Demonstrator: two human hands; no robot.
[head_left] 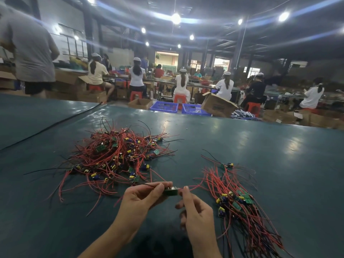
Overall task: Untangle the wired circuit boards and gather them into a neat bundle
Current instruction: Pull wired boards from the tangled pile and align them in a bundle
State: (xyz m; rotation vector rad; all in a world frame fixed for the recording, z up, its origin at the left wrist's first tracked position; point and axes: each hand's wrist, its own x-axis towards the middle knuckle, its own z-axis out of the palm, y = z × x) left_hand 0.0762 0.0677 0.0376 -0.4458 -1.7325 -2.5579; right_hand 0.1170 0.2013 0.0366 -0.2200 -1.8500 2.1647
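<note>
- Head view shows one circuit board [170, 191] held just above the worktop [279, 155], between both hands.
- The left hand [143, 199] grips the board's left end, thumb and forefinger curled over it. The right hand [194, 211] pinches a red lead [195, 185] just beside the board's right end, its other fingers loosely curled.
- The tangled pile [115, 159] lies ahead and to the left. A straighter bundle [240, 203] lies to the right, with its boards grouped and its wires fanning toward the near edge.
- Judged step: freeing this board's leads before it joins the bundle.
- Keep the left-hand grip on the board edges, not on the components.
- Draw each lead through the right fingertips from board to tip to straighten it.
- The red lead runs toward the bundle's wires; whether it is snagged there cannot be told. Check this before pulling.
- Pull slowly and in line with the lead. A sharp sideways tug probably strains the joint at the board.
- Lay the board beside the grouped boards, with its leads running the same way as theirs.
</note>
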